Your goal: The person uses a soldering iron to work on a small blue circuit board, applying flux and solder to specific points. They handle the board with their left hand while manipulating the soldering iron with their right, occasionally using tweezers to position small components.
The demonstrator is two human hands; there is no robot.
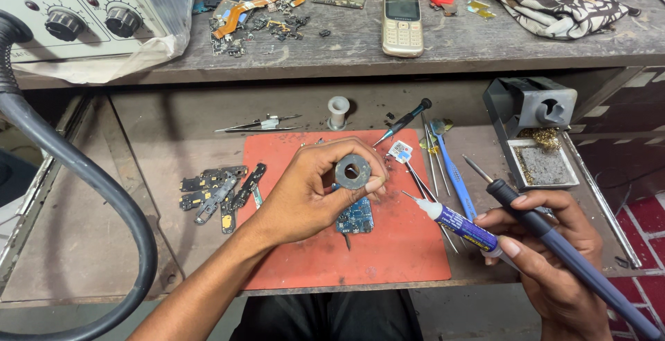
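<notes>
Fingers (367,183) of your left hand (305,195) are pinched around a dark ring-shaped spool (352,171), held just above the blue circuit board (355,215) on the red mat (388,251). Your right hand (554,258) is closed on two things at once: a soldering iron (554,237) and a small white-tipped tube (457,222), both tips aimed toward your left fingers. That double grip looks awkward; the tube could slip, or the hot tip could drift onto your left fingertips or the mat. Loose tweezers (433,164) lie between your hands and could be knocked onto the tabletop (173,133).
</notes>
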